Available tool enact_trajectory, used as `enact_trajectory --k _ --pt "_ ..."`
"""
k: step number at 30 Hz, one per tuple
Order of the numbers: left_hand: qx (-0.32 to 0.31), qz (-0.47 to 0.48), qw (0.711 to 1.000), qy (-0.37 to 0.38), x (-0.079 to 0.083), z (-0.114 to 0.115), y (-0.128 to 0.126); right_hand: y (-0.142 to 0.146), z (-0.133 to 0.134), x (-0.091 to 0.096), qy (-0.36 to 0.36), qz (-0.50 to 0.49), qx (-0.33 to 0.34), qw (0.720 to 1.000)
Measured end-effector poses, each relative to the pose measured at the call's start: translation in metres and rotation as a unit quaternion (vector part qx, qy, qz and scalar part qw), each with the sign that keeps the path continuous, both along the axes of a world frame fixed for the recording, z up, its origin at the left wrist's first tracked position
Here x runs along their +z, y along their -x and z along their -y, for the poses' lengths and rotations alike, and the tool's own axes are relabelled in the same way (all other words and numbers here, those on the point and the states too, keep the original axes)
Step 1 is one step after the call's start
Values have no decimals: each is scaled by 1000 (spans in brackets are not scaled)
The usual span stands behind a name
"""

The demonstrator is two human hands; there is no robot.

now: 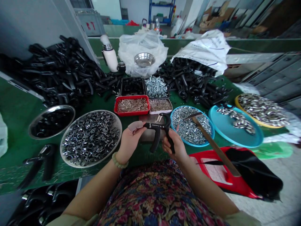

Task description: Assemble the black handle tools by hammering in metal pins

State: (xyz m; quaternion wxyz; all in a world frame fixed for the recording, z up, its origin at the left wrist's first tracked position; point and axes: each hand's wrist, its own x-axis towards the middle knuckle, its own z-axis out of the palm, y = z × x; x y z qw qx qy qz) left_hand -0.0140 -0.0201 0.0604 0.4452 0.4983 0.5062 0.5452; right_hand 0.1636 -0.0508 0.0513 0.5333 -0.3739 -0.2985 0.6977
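Both my hands hold a black spring hand gripper (160, 130) above the green table. My left hand (130, 141), with a beaded bracelet on its wrist, grips the gripper's top bar. My right hand (174, 146) closes around its black lower handle, and a metal coil spring (159, 118) shows at the top. Just left of my left hand lies a steel tray of metal rings (68, 153). Close to my right hand is a blue plate of small nuts (178, 135), with a wooden-handled hammer (211, 142) resting across its rim.
Heaps of black handle parts (61, 73) spread across the back of the table. Trays of bolts (156, 87) and pins (132, 105) stand ahead. A teal plate (235, 138) holds silver cylinders. A red dustpan (211, 166) lies at the right.
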Motion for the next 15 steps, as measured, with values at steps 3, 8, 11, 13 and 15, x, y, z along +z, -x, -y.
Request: enact_trajectory --k 3,8,11,13,15 --pt "13 -36 999 -17 -7 7 -10 3 -5 -2 -3 34 -8 999" --pt "-82 -111 990 37 -29 10 -12 -7 -14 25 -88 372 -4 924" --pt "-87 -60 992 69 -42 16 2 -15 -8 47 -195 604 31 772" --pt "-95 -21 991 97 -50 25 7 -14 -1 52 -210 684 70 695" --pt "-133 -1 983 122 -54 35 4 -7 2 48 -193 714 138 658"
